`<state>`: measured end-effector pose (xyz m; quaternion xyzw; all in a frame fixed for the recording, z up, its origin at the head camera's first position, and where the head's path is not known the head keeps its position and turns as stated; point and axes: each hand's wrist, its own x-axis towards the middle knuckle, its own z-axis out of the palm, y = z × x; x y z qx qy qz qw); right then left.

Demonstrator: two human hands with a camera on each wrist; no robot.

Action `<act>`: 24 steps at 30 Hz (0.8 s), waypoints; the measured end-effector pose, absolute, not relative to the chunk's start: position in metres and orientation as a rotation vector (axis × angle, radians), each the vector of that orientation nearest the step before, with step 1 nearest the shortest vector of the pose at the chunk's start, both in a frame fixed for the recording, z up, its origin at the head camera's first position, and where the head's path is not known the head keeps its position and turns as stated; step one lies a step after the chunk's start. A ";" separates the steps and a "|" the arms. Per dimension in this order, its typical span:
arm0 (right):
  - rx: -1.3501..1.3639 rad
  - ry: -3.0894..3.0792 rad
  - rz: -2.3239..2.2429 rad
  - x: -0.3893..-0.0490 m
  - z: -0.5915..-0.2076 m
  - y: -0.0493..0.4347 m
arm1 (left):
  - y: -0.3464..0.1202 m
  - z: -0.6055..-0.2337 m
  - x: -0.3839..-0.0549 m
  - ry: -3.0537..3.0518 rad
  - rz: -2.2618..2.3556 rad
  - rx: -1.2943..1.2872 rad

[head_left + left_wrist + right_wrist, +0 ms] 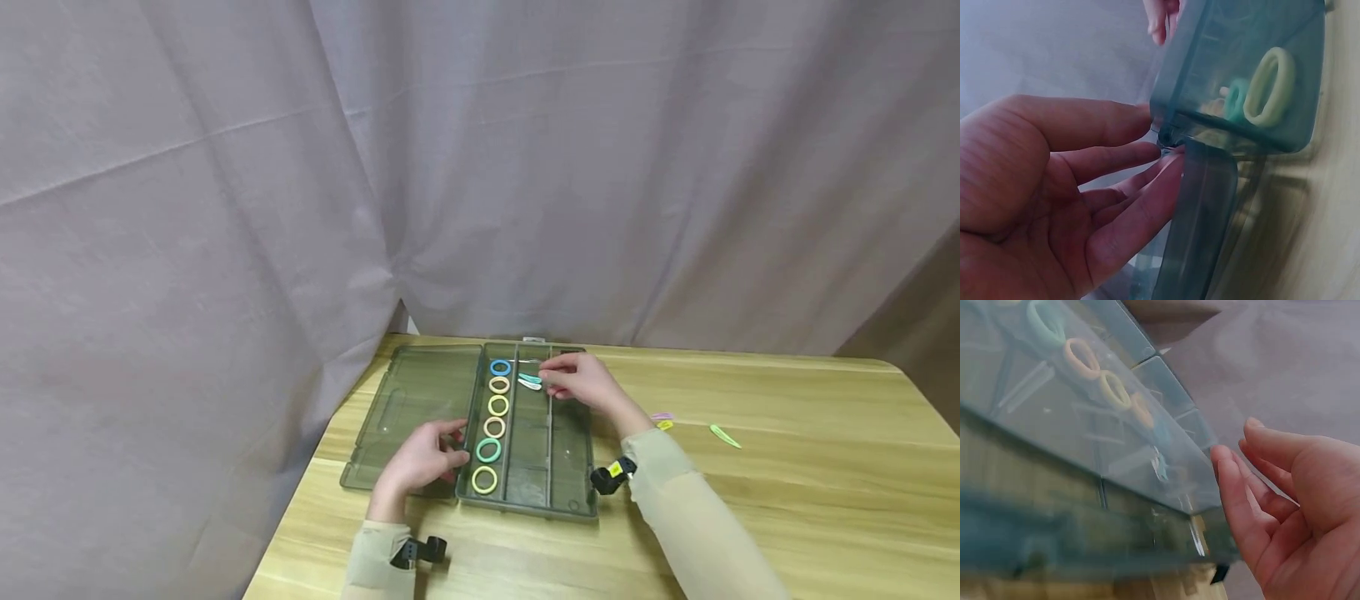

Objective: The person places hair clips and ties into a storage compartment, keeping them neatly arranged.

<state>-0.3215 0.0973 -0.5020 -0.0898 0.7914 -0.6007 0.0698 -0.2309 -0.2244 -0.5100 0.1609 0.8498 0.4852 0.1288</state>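
Note:
A translucent grey-green compartment box (572,479) lies on the table, its lid (408,387) folded out to the left. My left hand (422,458) rests at the hinge side, thumb against the box wall and straight fingers touching the lid. Several hair ties, from a blue one (492,368) to a yellow one (484,492), line the left column. A teal hair clip (529,378) and a white hair clip (530,386) lie in the middle column. Just right of them is my right hand (587,385), with thumb and fingers apart and nothing visible between them in the right wrist view.
To the right on the wooden table (825,458) lie a green hair clip (724,436), a pink hair clip (662,415) and a yellow hair clip (664,425). A grey curtain (540,183) hangs behind the table and along its left side.

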 end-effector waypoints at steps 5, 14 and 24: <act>-0.227 2.353 -1.899 -0.299 -0.501 0.122 | -0.223 -0.507 -0.231 2.489 1.381 0.468; -0.100 2.485 -1.947 -0.248 -0.505 0.180 | -0.219 -0.504 -0.230 2.505 1.369 0.451; 0.061 2.820 -1.584 -0.198 -0.527 0.260 | -0.219 -0.505 -0.228 2.496 1.372 0.471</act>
